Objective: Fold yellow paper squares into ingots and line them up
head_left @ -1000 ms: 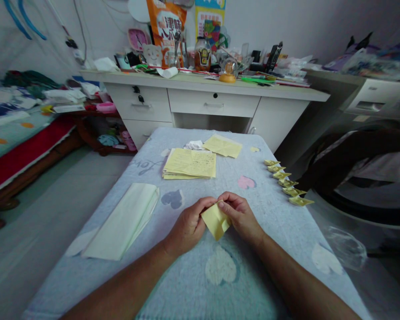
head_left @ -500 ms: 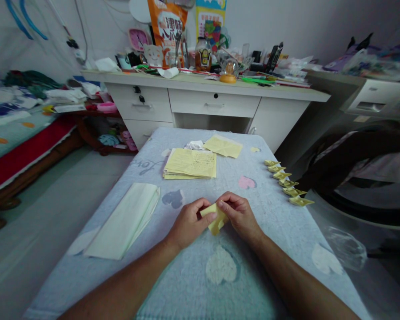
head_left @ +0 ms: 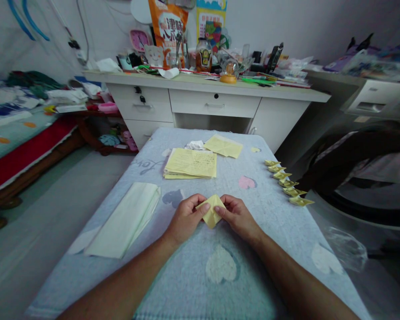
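Note:
Between my two hands is a small piece of folded yellow paper (head_left: 212,213), diamond-shaped with a crease down its middle. My left hand (head_left: 187,218) pinches its left corner, thumb on top. On the right corner, my right hand (head_left: 237,216) grips it the same way, the other fingers curled behind and partly hidden. Beyond my hands lies a stack of yellow paper sheets (head_left: 190,163) with writing on the top one. Another yellow sheet (head_left: 224,146) rests behind it to the right. Several folded yellow paper boats (head_left: 288,182) stand in a row along the table's right edge.
A folded pale green cloth or paper (head_left: 123,221) lies at the left on the cloth-covered table (head_left: 186,284). Crumpled white tissue (head_left: 195,145) sits behind the stack. A cluttered white desk (head_left: 216,101) stands at the back, a front-loading washing machine (head_left: 373,104) at the right.
The yellow paper has turned from a tilted, partly folded shape into an upright diamond facing me. My right hand has shifted its grip to the right corner, and both thumbs now press on the front.

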Demonstrator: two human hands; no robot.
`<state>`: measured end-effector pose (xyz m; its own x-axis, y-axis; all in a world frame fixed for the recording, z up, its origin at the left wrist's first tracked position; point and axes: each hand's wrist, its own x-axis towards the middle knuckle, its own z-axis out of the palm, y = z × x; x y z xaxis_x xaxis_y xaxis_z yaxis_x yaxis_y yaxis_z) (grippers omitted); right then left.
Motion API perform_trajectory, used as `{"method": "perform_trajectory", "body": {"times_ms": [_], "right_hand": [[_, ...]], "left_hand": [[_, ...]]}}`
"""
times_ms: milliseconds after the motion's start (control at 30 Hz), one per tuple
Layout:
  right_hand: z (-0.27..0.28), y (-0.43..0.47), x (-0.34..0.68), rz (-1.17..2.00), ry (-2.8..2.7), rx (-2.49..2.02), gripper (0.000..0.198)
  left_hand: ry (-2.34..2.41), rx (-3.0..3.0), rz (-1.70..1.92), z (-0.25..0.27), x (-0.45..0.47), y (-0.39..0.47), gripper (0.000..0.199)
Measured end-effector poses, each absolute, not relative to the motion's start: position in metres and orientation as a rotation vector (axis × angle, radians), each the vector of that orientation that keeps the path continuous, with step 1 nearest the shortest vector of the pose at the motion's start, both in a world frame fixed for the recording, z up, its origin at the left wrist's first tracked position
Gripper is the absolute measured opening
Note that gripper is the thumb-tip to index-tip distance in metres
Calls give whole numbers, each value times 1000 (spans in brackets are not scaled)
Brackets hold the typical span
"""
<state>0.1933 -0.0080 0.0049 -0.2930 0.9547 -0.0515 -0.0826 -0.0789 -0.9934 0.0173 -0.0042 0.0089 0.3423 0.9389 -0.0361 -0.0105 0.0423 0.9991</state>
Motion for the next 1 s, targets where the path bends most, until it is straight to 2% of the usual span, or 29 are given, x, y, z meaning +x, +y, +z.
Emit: {"method": "perform_trajectory", "body": {"times_ms": [200, 400, 567, 767, 1000], "right_hand": [[8, -9, 194, 1482, -1336, -1033, 36], [8, -9, 195, 1453, -1348, -1058, 38], [9, -10, 195, 1438, -1327, -1070, 39], [10, -11, 194, 1540, -1322, -994, 34], [6, -9, 192, 1627, -1300, -948, 45]], "left_hand": [[1020, 1349, 976, 9, 16, -3, 32], [948, 1255, 996, 9, 18, -3, 26], [933, 1264, 911, 9, 19, -2, 33], [929, 1214, 918, 7, 17, 0, 32], [848, 1074, 970, 7, 20, -2, 37]]}}
